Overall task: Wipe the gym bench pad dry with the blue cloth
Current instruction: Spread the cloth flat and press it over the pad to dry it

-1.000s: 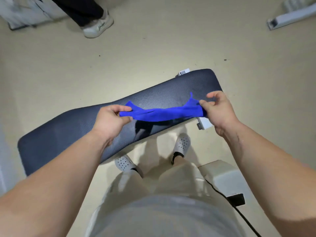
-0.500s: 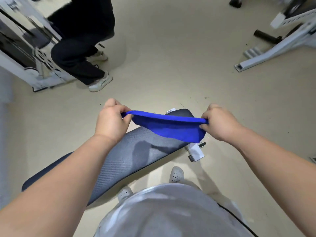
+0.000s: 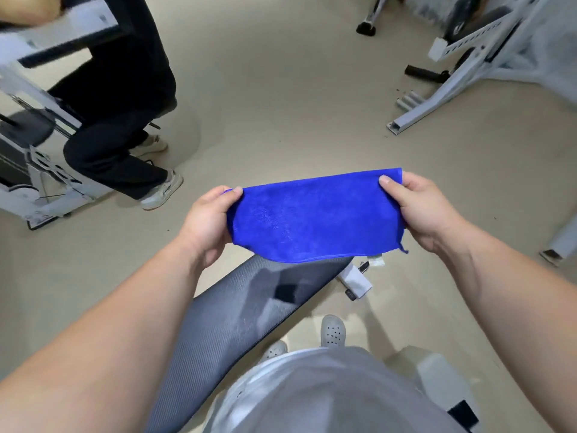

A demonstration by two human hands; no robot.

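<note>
The blue cloth (image 3: 313,218) is spread flat in the air between my hands, above the far end of the bench. My left hand (image 3: 207,221) pinches its left edge and my right hand (image 3: 426,209) pinches its right edge. The dark grey bench pad (image 3: 237,310) runs diagonally below, from lower left up to the right; its far end is hidden by the cloth. The cloth does not touch the pad.
Another person (image 3: 125,98) in dark trousers sits at a white machine (image 3: 28,170) at the left. White equipment frames (image 3: 443,92) stand at the upper right. The bench's white foot (image 3: 356,281) sticks out beside my shoes (image 3: 332,331). A white box (image 3: 443,385) sits at the lower right.
Both hands lifted the cloth off the pad and opened it from a twisted strip into a flat sheet. The view tilted up, showing more of the room.
</note>
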